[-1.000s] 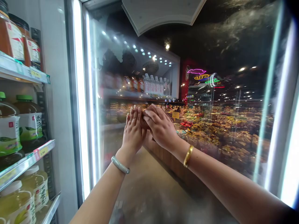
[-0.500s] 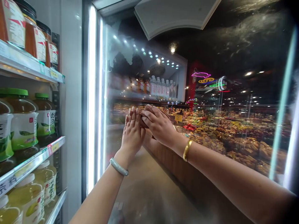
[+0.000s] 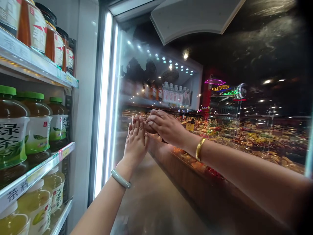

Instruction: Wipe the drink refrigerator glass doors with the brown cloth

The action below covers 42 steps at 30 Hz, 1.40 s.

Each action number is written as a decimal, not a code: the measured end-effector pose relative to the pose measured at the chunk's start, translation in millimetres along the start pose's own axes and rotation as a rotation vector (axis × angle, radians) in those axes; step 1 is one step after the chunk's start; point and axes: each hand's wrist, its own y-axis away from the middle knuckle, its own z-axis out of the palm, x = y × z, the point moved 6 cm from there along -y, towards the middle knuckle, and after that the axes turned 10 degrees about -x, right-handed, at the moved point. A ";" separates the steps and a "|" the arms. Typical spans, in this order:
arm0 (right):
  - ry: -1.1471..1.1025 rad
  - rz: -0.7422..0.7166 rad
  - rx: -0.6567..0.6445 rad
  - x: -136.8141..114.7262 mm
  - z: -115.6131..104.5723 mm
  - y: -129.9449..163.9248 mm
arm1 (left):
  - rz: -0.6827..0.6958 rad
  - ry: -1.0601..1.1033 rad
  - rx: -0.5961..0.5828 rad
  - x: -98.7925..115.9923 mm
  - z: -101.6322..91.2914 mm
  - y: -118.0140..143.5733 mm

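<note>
Glass fridge door, tall, fogged w/ condensation and full of reflections, stands swung open in front of you, and both your hands are on its pane. Your left hand lies flat against the glass, fingers straight, together and pointing up, holding nothing; a pale green jade bangle sits on that wrist. Your right hand reaches across from the right, fingers curled loosely over a small dark brown thing pressed to the glass, prob. a cloth or pad, but it's too hidden to tell what it is. Fingertips of the two hands touch or nearly touch. A gold bangle is on the right wrist. As for progress, my read: the door is already open and work on the pane is under way around mid-height near the hinge side; haze and streaks show across the upper and right parts of the glass, so most of the surface looks untreated. Can't tell how much of the patch under your hands is clean. The pane reflects store lights, neon signs and produce displays, which makes the real surface hard to judge. To your left is the open fridge interior: white wire shelves w/ price tags, green-capped brown tea bottles at mid level, yellow drink bottles below, orange-red bottles on top, and a bright vertical LED strip along the door frame.
</note>
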 end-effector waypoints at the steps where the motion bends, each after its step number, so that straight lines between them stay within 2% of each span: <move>1: -0.002 0.043 0.013 11.2 -6.2 0.0 | 0.012 -0.007 -0.006 -0.7 0.5 0.9; 4: -0.020 0.225 0.085 53.9 -26.5 -24.6 | 0.031 -0.020 -0.009 -0.4 -0.3 -4.1; 6: -0.053 0.265 0.119 66.9 -30.5 -50.2 | 0.019 -0.024 0.006 -1.3 -1.8 -12.1; 7: -0.050 0.248 0.114 64.8 -28.0 -60.8 | 0.005 -0.022 0.011 -3.0 -2.2 -16.3; 9: -0.016 0.142 0.063 45.3 -15.7 -71.1 | -0.035 -0.008 0.013 -9.0 -2.4 -23.3; 12: 0.008 -0.030 -0.008 10.1 3.7 -59.7 | -0.071 0.028 0.004 -19.4 -4.1 -30.1; 14: -0.006 -0.059 -0.003 4.1 7.0 -51.5 | -0.057 0.038 0.006 -22.7 -8.9 -37.2; 17: -0.005 0.029 0.052 25.9 -1.2 -65.7 | -0.005 0.028 0.012 -22.6 -20.9 -63.0; 21: -0.055 0.268 0.142 64.5 -13.3 -120.4 | -0.049 0.063 -0.004 -35.2 -37.9 -116.5; 24: -0.070 0.330 0.131 56.2 -6.5 -146.5 | -0.124 0.079 -0.039 -58.0 -44.0 -133.1; 27: -0.044 0.237 0.095 16.5 10.1 -134.6 | -0.154 0.071 -0.041 -76.6 -42.1 -110.3; 30: -0.036 0.143 0.091 -18.5 24.5 -94.7 | -0.154 0.058 -0.069 -77.9 -30.4 -69.1; 32: -0.038 0.112 0.090 -25.8 28.1 -71.7 | -0.100 0.030 -0.107 -67.0 -22.5 -47.7; 34: -0.043 0.111 0.105 -21.0 25.1 -63.5 | -0.033 -0.004 -0.120 -53.9 -20.5 -36.5; 36: -0.075 0.169 0.131 -11.1 20.3 -70.8 | -0.006 -0.032 -0.116 -47.0 -23.4 -33.1; 38: -0.137 0.258 0.143 -7.6 21.5 -83.7 | -0.040 -0.034 -0.104 -49.9 -27.4 -30.4; 40: -0.188 0.290 0.124 -20.7 31.5 -87.9 | -0.090 -0.009 -0.097 -57.6 -27.9 -21.3; 42: -0.211 0.246 0.097 -47.1 44.6 -72.6 | -0.093 0.018 -0.091 -61.2 -23.9 -3.4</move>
